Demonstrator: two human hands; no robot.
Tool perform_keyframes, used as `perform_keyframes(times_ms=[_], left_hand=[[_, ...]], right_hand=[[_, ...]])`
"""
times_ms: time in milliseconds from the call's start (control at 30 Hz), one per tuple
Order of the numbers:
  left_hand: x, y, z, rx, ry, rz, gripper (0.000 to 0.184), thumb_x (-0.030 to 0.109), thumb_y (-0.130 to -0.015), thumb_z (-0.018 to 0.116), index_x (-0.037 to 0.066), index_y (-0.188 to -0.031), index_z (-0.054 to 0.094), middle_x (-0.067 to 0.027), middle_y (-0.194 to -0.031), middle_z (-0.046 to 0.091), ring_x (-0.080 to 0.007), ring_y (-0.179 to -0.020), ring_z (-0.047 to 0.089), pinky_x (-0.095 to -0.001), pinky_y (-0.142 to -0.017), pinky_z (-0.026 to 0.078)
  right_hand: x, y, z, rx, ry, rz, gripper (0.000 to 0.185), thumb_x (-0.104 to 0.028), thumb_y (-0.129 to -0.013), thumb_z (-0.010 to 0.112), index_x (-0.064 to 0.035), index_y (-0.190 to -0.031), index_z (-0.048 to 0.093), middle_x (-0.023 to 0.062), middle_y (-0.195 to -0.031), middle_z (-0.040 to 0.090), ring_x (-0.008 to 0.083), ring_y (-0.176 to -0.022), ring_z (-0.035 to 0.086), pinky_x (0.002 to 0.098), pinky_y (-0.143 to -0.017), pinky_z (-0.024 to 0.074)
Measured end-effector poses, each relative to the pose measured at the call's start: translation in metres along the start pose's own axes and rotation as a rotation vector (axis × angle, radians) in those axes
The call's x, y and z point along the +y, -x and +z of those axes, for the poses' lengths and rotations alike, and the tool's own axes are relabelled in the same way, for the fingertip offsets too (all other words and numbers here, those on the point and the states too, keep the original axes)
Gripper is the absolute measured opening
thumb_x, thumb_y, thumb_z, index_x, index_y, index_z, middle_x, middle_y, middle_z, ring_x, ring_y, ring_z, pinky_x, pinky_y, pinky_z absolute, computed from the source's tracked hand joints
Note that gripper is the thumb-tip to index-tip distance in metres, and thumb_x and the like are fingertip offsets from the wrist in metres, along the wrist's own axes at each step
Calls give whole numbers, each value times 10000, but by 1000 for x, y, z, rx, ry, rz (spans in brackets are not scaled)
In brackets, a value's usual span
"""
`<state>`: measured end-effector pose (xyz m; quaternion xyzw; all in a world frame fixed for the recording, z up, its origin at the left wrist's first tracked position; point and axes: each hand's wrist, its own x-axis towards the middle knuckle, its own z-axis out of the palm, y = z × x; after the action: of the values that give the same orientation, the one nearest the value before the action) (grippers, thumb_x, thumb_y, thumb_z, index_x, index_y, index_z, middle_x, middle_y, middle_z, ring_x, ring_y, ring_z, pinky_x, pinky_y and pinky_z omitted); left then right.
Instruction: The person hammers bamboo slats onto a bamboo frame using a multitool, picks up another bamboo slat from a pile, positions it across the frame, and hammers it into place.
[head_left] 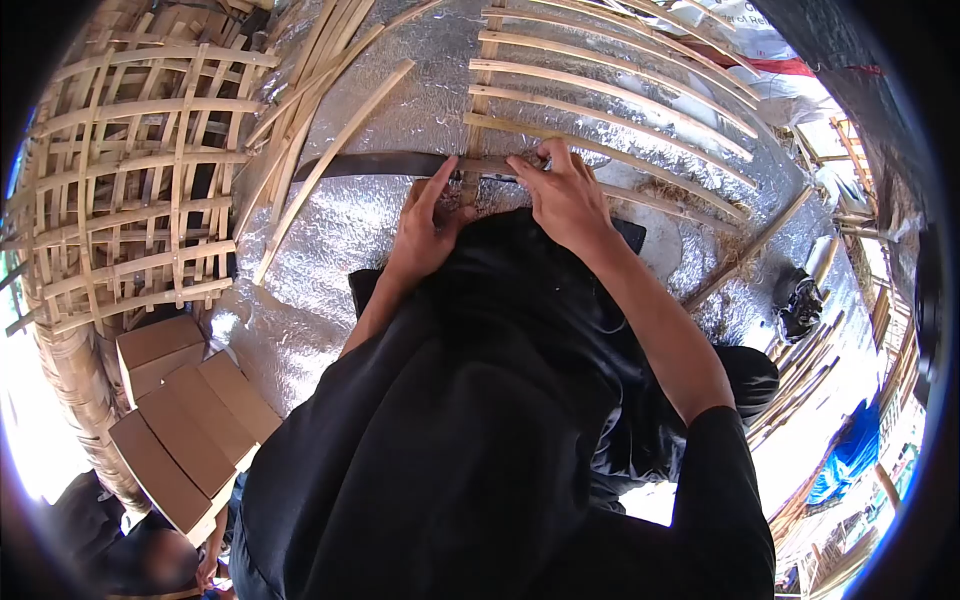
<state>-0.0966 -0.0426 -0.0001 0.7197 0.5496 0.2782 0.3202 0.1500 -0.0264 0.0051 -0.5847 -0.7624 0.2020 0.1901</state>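
A long, dark, flat strip (375,164) lies crosswise in front of me, over an upright bamboo slat that joins several parallel bamboo slats (610,88). My left hand (428,232) is at the strip, its index fingertip touching the edge and its thumb spread apart below. Just to the right, my right hand (568,198) has its thumb and bent index finger on the strip's browner right portion. Part of the strip there is hidden under the fingers. The slats rest on a shiny silver sheet (340,225).
Loose bamboo strips (335,165) lie to the left, beside a woven bamboo lattice (150,170). Brown cardboard boxes (195,430) stand at lower left, near another person (150,555). A stick (750,250), a black plastic bag (800,305) and bamboo pieces are on the right.
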Motion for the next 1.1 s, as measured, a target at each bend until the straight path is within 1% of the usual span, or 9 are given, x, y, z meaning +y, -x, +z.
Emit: perform_keyframes(times_ms=[67,167,267,367,467,567,667,967,1100], left_hand=[[7,-2,-4,-56,-36,-3,790,184,-890,831,128,-1583,457,-176,-1088,648,-304,-881,643,-398,-825,547],[4,-5,-3,-13,-94,132,790,186,-905,813,156,-1598,436,-207,-1077,647,-369,-893,650,-442,-847,546],[4,-2,-2,-102,-20,-60,812,194,-909,804,194,-1616,405,-235,-1082,651,-425,-926,664,-493,-865,542],[6,-5,-6,-174,-60,-140,831,194,-908,800,219,-1626,384,-263,-1091,642,-463,-977,673,-516,-870,543],[16,-9,-12,-158,-196,-62,828,209,-904,800,224,-1622,388,-282,-1113,622,-479,-1010,672,-527,-870,551],[27,-11,-13,-138,-350,-47,826,222,-905,797,239,-1620,386,-287,-1159,602,-485,-1031,670,-519,-874,562],[29,-10,-12,-124,-402,-27,826,249,-902,798,248,-1619,386,-285,-1210,592,-482,-1056,669,-513,-888,567],[39,-17,-19,-231,-445,-158,847,281,-887,811,267,-1622,389,-255,-1192,609,-458,-1071,666,-520,-935,536],[41,-20,-21,-215,-462,-119,845,268,-876,817,254,-1612,403,-238,-1188,618,-448,-1088,661,-517,-928,534]], right_hand=[[2,0,2,-1,6,-2,407,-95,-933,658,-243,-1305,733,119,-1234,540,345,-1081,617,479,-959,528],[3,1,5,38,-5,-11,416,-87,-919,659,-245,-1296,738,120,-1227,541,345,-1070,617,479,-958,524],[1,1,6,74,16,-8,417,-88,-903,665,-245,-1281,747,120,-1223,541,344,-1064,617,477,-946,520],[-1,0,7,90,15,9,419,-94,-895,668,-247,-1276,748,119,-1221,540,340,-1055,617,478,-932,515],[0,-2,8,102,19,4,415,-100,-893,672,-252,-1272,750,114,-1211,543,334,-1050,616,475,-925,510],[0,-4,5,105,26,2,397,-115,-896,680,-256,-1260,755,109,-1202,548,331,-1054,615,474,-929,508],[-4,-4,2,90,53,28,330,-154,-956,693,-247,-1266,757,109,-1203,534,330,-1068,619,476,-961,517],[-12,-2,0,132,113,57,333,-177,-947,698,-263,-1262,761,86,-1199,544,307,-1079,581,459,-969,475],[-2,1,6,197,52,-2,325,-208,-911,748,-175,-1234,739,82,-1193,590,328,-1091,620,475,-960,503]])
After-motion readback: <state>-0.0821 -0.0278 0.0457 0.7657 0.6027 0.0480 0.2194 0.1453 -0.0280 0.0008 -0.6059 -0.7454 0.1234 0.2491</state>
